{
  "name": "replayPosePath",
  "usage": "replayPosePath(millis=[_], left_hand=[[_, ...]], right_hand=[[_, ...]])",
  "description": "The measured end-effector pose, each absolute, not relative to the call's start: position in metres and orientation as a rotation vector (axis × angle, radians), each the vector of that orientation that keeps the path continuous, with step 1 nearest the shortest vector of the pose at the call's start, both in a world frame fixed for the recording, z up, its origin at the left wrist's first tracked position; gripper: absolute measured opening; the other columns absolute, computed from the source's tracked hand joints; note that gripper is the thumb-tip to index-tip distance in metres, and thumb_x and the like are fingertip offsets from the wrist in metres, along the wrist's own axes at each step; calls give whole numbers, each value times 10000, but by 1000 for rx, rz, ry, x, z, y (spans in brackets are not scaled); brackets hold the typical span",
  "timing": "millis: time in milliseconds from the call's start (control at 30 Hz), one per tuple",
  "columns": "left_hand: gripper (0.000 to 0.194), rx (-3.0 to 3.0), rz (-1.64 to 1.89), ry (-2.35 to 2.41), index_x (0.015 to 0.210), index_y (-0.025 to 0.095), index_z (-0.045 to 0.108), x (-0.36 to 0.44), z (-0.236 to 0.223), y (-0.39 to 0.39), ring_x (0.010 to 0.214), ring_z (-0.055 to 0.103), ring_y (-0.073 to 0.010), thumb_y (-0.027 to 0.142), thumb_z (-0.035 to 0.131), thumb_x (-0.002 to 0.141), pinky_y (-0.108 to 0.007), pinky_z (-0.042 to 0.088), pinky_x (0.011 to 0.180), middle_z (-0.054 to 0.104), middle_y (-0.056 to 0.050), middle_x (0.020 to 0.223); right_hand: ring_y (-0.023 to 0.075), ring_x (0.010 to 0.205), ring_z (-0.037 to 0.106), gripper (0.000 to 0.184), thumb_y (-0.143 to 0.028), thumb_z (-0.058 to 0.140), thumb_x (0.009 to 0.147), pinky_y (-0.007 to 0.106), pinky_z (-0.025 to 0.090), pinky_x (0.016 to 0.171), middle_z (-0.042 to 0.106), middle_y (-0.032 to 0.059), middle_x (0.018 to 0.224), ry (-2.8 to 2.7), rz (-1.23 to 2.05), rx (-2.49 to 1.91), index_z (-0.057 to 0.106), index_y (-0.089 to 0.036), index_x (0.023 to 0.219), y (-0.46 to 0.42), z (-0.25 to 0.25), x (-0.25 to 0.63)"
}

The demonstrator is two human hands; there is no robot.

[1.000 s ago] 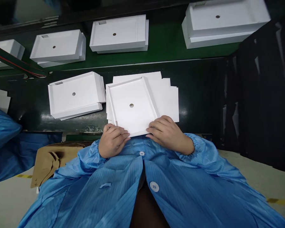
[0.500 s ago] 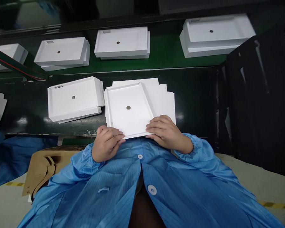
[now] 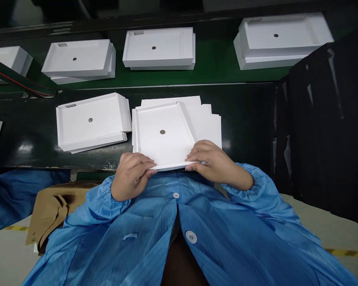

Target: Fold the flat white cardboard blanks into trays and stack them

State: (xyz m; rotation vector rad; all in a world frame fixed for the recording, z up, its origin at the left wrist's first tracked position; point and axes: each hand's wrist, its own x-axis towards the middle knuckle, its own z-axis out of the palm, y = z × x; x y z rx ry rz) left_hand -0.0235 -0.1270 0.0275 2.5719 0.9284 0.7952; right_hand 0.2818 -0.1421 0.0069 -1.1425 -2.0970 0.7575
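A shallow white cardboard tray (image 3: 164, 145) with a round hole in its floor lies in front of me, its near edge at the front of the table. My left hand (image 3: 133, 174) pinches the near left corner between thumb and fingers. At the near right corner, my right hand (image 3: 210, 163) grips the raised wall, fingers inside and thumb outside. Beneath the tray, flat white cardboard sheets (image 3: 207, 125) stick out at the back and right. To the left sits a stack of folded white trays (image 3: 91, 127), its right end close to the tray I hold.
Stacked white boxes (image 3: 159, 45) stand along the green strip at the back, with another stack (image 3: 283, 37) at the far right. A black panel (image 3: 325, 131) borders the right side. A brown cardboard box (image 3: 50, 214) is down at the left, near a blue sleeve (image 3: 26, 194).
The tray's near wall now stands up between my hands. My right thumb has come to the wall's outer side, and the view has shifted slightly.
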Motion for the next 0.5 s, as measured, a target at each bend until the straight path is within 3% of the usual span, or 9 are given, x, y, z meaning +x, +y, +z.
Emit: replayPosePath(millis=[233,500], left_hand=[[135,2555,862,983,1037,203,701,-16,31,-104,925,664,-205,273,609,966,-387,477,825,745,-74,989],[123,2811,697,1022,1054,232,693,-20,-1,-112,844,638,-191,293,643,960,-373,403,757,749,-48,974]], right_hand=[[217,842,627,140,-319,684,909,406,487,846,686,34,791,-2105,810,-1174,756,-238,822,-115,20,285],[245,876,574,155,-293,624,947,421,459,841,653,78,849,-2164,501,-1303,730,-202,879,-132,-10,274]])
